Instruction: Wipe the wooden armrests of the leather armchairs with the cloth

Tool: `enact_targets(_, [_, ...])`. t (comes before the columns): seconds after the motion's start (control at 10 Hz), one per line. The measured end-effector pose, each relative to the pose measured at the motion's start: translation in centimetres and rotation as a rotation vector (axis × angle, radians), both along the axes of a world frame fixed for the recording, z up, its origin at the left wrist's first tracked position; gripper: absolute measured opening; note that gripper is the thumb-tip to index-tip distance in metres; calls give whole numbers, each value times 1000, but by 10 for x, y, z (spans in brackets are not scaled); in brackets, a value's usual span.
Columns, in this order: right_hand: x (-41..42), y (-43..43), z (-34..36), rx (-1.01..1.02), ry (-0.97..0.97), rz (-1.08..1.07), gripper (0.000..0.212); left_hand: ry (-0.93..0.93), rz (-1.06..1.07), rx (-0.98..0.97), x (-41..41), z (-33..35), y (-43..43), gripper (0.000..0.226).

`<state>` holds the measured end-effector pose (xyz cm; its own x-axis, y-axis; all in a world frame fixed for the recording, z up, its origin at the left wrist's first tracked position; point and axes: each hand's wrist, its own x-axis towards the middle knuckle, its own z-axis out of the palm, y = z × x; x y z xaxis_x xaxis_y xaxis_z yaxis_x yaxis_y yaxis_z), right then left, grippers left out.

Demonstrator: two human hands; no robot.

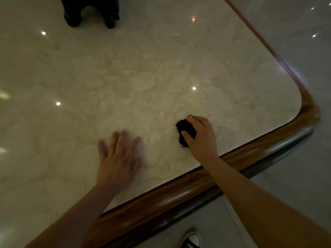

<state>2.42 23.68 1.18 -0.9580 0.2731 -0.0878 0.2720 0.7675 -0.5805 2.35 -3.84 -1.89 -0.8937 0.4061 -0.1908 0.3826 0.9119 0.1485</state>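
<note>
Head view, looking down on a pale marble table top (143,77) with a rounded wooden edge (232,158); its corner curves round at about 3 o'clock.

Right hand (200,136) — at roughly 4 o'clock from the frame's centre, palm down, fingers curled over a dark, bunched cloth (185,130). Thumb and index finger press into the cloth from either side; cloth lies on the marble, near the wooden edge but apart from it. Part of the cloth pokes out at the hand's 9 o'clock side.

Left hand (118,158) — at about 6 o'clock, flat on the marble, fingers spread wide, holding nothing. Well apart from the cloth.

Dark object (91,11) with two stubby legs stands on the top at 12 o'clock; too dim to identify.

Grey floor (295,176) beyond the edge. A shoe (191,239) shows at 5 o'clock, bottom of frame.

Armchairs and armrests: none in frame.
</note>
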Motion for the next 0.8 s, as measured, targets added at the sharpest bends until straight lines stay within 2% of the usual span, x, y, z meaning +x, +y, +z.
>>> enact_targets(0.2, [-2,6,-9,175,-149,122,89,-2,7,-11,-1,-4,0,69])
enact_targets(0.3, [-4,6,-3,226,-173,132,98,-9,-2,-6,-2,-2,0,68])
enact_targets(0.6, [-2,-1,51,206,-53,203,86,-51,27,-43,-9,29,-3,73])
enact_targets(0.8, [-2,-5,89,218,5,208,80,-1,21,-29,-12,58,-2,73])
